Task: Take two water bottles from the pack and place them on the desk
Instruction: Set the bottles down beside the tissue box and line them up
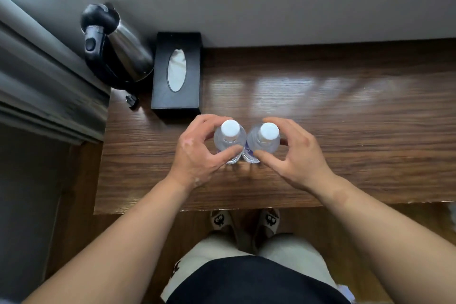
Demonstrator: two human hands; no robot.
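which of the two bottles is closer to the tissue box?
The left bottle, held by the left hand. It stands nearer the tissue box; the right bottle is on its far side, touching it.

We see from a single head camera, looking almost straight down and slightly forward over the surface (320,111), close above both hands. The wide lens bends the edges; the wall runs along the top, our own legs and the floor (74,205) below.
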